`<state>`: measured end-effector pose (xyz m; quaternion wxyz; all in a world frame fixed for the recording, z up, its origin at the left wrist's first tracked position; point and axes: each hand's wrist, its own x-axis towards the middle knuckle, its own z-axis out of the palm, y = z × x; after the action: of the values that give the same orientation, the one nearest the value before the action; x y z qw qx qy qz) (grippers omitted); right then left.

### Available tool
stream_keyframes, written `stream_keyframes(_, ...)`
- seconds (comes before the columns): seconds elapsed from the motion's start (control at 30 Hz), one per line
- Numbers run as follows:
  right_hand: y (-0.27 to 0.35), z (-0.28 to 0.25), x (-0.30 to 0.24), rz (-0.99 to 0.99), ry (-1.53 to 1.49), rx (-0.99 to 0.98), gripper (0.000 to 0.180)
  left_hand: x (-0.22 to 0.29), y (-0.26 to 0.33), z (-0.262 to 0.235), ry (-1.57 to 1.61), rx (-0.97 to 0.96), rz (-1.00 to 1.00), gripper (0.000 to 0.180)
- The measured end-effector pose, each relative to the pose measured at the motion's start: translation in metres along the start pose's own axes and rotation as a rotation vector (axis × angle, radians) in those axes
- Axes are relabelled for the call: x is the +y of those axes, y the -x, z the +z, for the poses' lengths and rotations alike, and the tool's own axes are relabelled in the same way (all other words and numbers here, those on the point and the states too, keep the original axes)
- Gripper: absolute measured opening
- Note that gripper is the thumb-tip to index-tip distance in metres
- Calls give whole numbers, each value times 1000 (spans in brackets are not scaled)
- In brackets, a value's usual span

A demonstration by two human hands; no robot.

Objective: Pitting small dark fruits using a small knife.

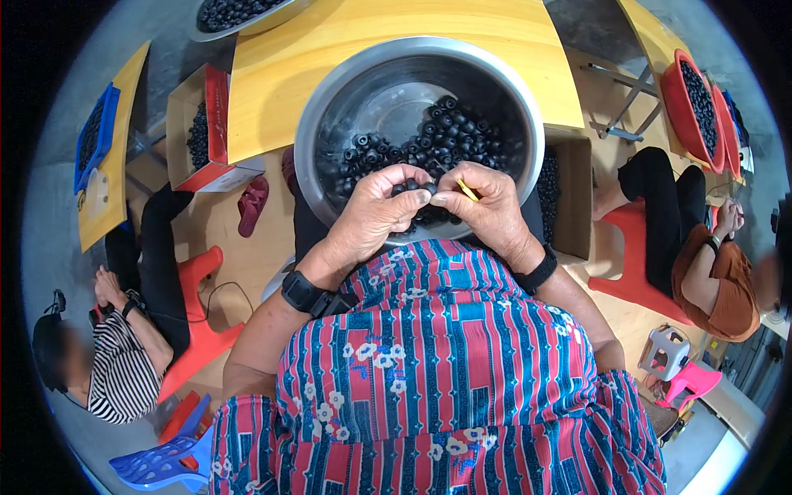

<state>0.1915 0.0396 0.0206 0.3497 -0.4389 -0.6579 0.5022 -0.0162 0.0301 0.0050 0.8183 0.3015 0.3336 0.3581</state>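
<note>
Above the near side of the metal bowl [306,124], the left hand [375,206] pinches a small black piece [412,186] while the right hand [488,203] grasps a yellow tool [467,190], so good work likely means keeping that pinch steady and the tool's movements small.

Before me the basin [305,124] overlaps the near edge of the table [268,91], with pieces [454,132] lying inside. My left hand [379,202] and right hand [487,206] meet over its near side. A left box [216,115] and right box [582,194] flank it.
</note>
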Motion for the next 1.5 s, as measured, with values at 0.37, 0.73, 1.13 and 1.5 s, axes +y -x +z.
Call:
stream_keyframes(0.37,1,3,1,-133,35,-92,36,-4,-1,-4,56,-73,-100,27)
stream_keyframes(0.73,1,3,-2,-107,87,1,31,-8,1,-3,114,-113,-131,24)
stream_keyframes(1.13,-1,-1,-1,-55,123,2,28,-9,1,-6,273,-42,-20,20)
stream_keyframes(1.5,-3,7,-4,-261,445,-76,25,-6,3,-9,356,-128,-23,21)
